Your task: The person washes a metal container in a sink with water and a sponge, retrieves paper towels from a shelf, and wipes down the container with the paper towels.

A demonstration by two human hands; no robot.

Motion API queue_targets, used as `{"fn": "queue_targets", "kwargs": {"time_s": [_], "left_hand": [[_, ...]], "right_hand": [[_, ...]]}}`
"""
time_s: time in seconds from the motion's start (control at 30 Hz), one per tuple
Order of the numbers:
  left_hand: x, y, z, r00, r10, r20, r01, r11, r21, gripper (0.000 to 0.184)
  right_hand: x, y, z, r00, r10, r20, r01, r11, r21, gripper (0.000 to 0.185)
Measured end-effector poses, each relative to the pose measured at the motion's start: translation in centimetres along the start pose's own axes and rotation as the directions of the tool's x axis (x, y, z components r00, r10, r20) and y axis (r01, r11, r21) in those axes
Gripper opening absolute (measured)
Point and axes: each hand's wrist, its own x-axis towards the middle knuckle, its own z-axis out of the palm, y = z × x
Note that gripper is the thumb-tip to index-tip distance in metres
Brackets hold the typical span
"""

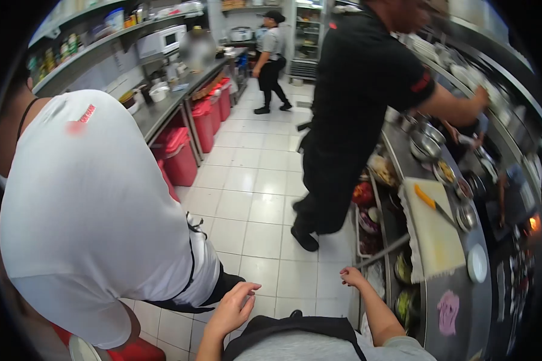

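My left hand (233, 308) is in front of my dark apron (295, 331), its fingers stretched out and holding nothing. To its left stands a person in a white shirt (93, 204), bent forward. My right hand (351, 277) hangs over the floor beside the counter with its fingers curled in; nothing shows in it. Just above it is the end of a metal bar (384, 251), and I cannot tell whether they touch. On the counter to the right lie a white cutting board (436, 234), a yellow-handled knife (427, 198) and a pink cloth (447, 311).
A person in black (355, 114) reaches over the right counter, partly across the tiled aisle (256, 222). Farther back another person (271, 63) stands. Red bins (179, 159) sit under the left counter. Metal bowls (426, 141), a white plate (477, 263) and a flame (533, 224) are on the right.
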Motion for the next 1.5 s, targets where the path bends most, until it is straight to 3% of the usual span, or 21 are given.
{"fn": "queue_targets", "kwargs": {"time_s": [0.1,0.2,0.3,0.33,0.4,0.5,0.57,0.67,0.83,1.03,1.13,1.23,1.4,1.5], "left_hand": [[0.9,-1.5,-0.3,0.996,-0.067,-0.062,0.068,0.998,0.018,0.024],[2.0,-3.3,-1.6,0.977,-0.166,-0.135,0.177,0.981,0.076,0.025],[4.8,-5.2,-3.5,0.952,-0.236,-0.195,0.255,0.964,0.077,0.025],[6.3,-5.2,-4.0,0.962,-0.147,-0.229,0.176,0.978,0.112,0.025],[9.4,-5.8,-5.8,0.940,-0.293,-0.174,0.307,0.950,0.058,0.025],[14.4,-8.3,-8.7,0.969,-0.171,-0.180,0.179,0.983,0.028,0.026],[18.3,-8.4,-11.0,0.975,-0.150,-0.164,0.159,0.986,0.042,0.027],[24.3,-10.0,-13.4,0.985,-0.072,-0.155,0.089,0.990,0.107,0.026],[33.2,-12.9,-16.0,0.997,0.025,-0.070,-0.017,0.993,0.120,0.026],[39.2,-15.1,-19.1,0.975,-0.102,-0.197,0.118,0.990,0.075,0.027],[41.3,-15.8,-21.1,0.955,-0.172,-0.240,0.215,0.963,0.165,0.025],[43.2,-18.5,-23.1,0.919,-0.188,-0.346,0.237,0.966,0.103,0.024],[48.9,-21.9,-27.9,0.878,-0.305,-0.370,0.355,0.932,0.075,0.025],[53.6,-25.1,-30.9,0.890,-0.227,-0.395,0.305,0.941,0.146,0.024]], "right_hand": [[6.0,-8.7,1.2,0.963,-0.256,0.078,0.259,0.966,-0.026,0.024],[9.1,-18.8,4.0,0.852,-0.482,0.204,0.494,0.869,-0.014,0.024],[11.9,-26.9,6.8,0.743,-0.522,0.418,0.611,0.784,-0.107,0.030],[13.3,-28.3,7.5,0.720,-0.520,0.459,0.630,0.767,-0.118,0.031],[15.9,-31.6,7.5,0.674,-0.514,0.530,0.671,0.726,-0.148,0.032],[19.7,-35.3,4.5,0.724,-0.393,0.567,0.573,0.800,-0.178,0.033],[22.0,-37.6,1.4,0.805,-0.372,0.463,0.473,0.873,-0.121,0.033],[24.0,-41.0,-2.8,0.925,-0.318,0.206,0.289,0.944,0.160,0.028],[30.0,-45.6,-5.9,0.947,-0.316,0.064,0.248,0.841,0.480,0.024],[39.1,-50.8,-6.5,0.951,-0.254,0.179,0.182,0.922,0.343,0.023],[41.6,-54.3,-6.2,0.948,-0.241,0.208,0.170,0.935,0.310,0.024],[45.1,-58.0,-5.5,0.923,-0.266,0.280,0.186,0.942,0.281,0.025],[51.9,-62.3,-2.9,0.928,-0.239,0.286,0.205,0.968,0.144,0.026],[55.7,-64.2,-3.0,0.948,-0.199,0.249,0.196,0.980,0.038,0.026]]}}
